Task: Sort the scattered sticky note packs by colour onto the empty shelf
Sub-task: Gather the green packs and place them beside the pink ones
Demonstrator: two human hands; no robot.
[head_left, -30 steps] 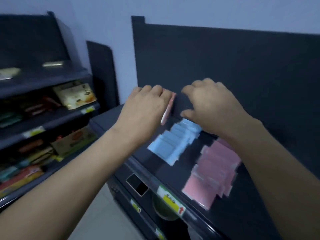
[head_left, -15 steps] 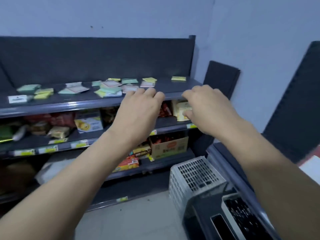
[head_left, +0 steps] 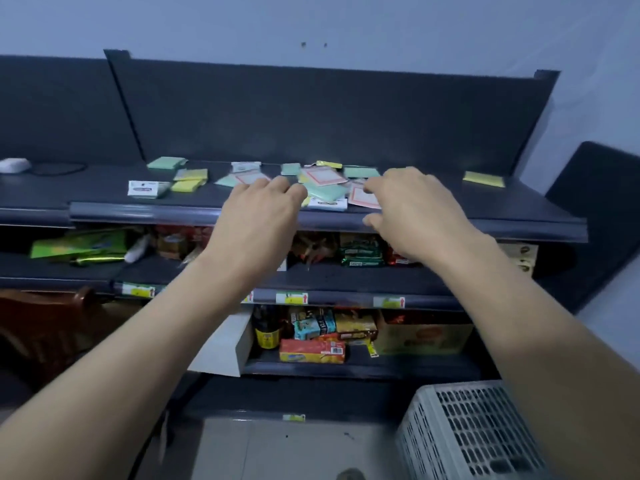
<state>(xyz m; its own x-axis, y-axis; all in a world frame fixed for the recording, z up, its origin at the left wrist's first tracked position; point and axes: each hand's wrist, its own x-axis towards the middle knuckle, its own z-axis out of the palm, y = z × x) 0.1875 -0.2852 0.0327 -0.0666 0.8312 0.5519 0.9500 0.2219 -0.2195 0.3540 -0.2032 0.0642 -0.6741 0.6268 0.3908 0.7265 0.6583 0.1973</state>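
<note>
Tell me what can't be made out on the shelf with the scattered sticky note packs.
Head view only.
The left hand covers the packs beneath its fingers.
The right hand hides part of the red-bordered pack.
Print on the white pack is too small and blurred.
The frame's left edge cuts off the white object.

Dark shelf (head_left: pixel 97 194) across mid-frame carries scattered packs (head_left: pixel 329 191) (green, yellow, white, red-bordered); one yellow pack (head_left: pixel 483 178) lies apart, right.
</note>
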